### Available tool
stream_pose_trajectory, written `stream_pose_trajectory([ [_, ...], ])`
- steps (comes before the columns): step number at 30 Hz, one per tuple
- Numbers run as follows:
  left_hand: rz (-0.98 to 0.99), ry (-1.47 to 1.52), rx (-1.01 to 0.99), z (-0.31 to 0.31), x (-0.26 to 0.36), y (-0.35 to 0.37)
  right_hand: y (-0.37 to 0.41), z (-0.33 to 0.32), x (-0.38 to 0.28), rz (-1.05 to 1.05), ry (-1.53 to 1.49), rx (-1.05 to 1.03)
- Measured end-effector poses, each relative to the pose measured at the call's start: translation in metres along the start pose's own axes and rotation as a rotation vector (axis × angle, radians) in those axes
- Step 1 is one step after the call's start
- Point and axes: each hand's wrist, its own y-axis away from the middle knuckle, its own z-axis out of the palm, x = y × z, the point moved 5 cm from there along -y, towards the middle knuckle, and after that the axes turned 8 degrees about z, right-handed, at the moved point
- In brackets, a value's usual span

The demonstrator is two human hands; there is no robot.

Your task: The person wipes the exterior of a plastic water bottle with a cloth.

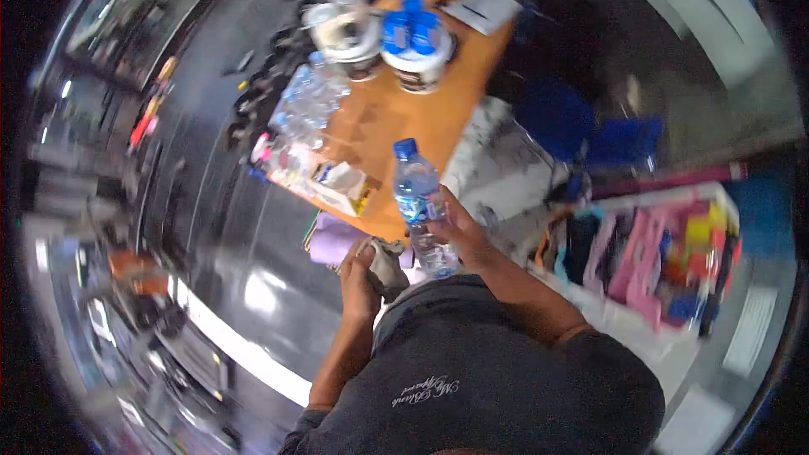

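A clear plastic bottle (419, 194) with a blue cap and a blue label is held in my right hand (466, 232), its cap end pointing toward the table. My left hand (361, 281) grips a crumpled grey cloth (388, 268), to the left of the bottle's base. Both hands are close to my body at the near edge of the orange-brown table (371, 131). A rolled purple item (340, 242) lies just beyond my left hand.
On the table are two white tubs (419, 72), one topped with blue objects (411, 29), several clear bottles (308, 101) and an open white box (344, 188). A basket of colourful items (645, 257) stands at the right.
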Motion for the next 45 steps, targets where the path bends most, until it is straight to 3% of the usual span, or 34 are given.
stream_pose_trajectory([
  [2, -0.055, 0.025, -0.163, 0.013, -0.012, -0.001, 0.037, 0.006, -0.003, -0.123, 0.094, 0.118],
  [4, -0.131, 0.003, -0.307, 0.032, -0.017, 0.003, 0.075, 0.015, -0.007, -0.101, 0.031, 0.203],
  [7, -0.173, -0.015, -0.419, 0.062, -0.022, 0.016, 0.118, 0.003, -0.002, -0.374, 0.332, 0.391],
  [14, -0.349, -0.118, -0.579, 0.083, -0.066, 0.059, 0.240, 0.011, 0.003, -0.478, 0.277, 0.697],
  [17, -0.508, -0.108, -0.540, 0.083, -0.090, 0.084, 0.293, 0.013, 0.023, -0.525, 0.476, 0.910],
  [24, -0.646, -0.125, -0.749, 0.109, -0.125, 0.158, 0.387, 0.015, 0.093, -0.442, 0.402, 1.192],
  [28, -0.736, -0.212, -0.601, 0.099, -0.175, 0.185, 0.427, 0.001, 0.148, -0.331, 0.424, 1.393],
  [29, -0.821, -0.130, -0.759, 0.093, -0.195, 0.186, 0.435, 0.000, 0.163, -0.273, 0.432, 1.421],
  [32, -0.826, -0.272, -0.629, 0.090, -0.244, 0.205, 0.454, -0.028, 0.213, -0.112, 0.493, 1.506],
  [35, -0.872, -0.243, -0.778, 0.056, -0.349, 0.185, 0.452, -0.080, 0.283, -0.118, 0.173, 1.473],
  [38, -0.847, -0.242, -0.699, 0.012, -0.458, 0.164, 0.436, -0.145, 0.361, -0.045, 0.130, 1.611],
  [39, -0.826, -0.235, -0.755, 0.001, -0.489, 0.156, 0.430, -0.168, 0.391, -0.061, 0.101, 1.617],
  [41, -0.825, -0.271, -0.630, -0.036, -0.556, 0.139, 0.418, -0.212, 0.450, -0.089, 0.032, 1.636],
  [45, -0.825, -0.294, -0.531, -0.088, -0.652, 0.117, 0.394, -0.284, 0.533, -0.066, 0.262, 1.844],
])
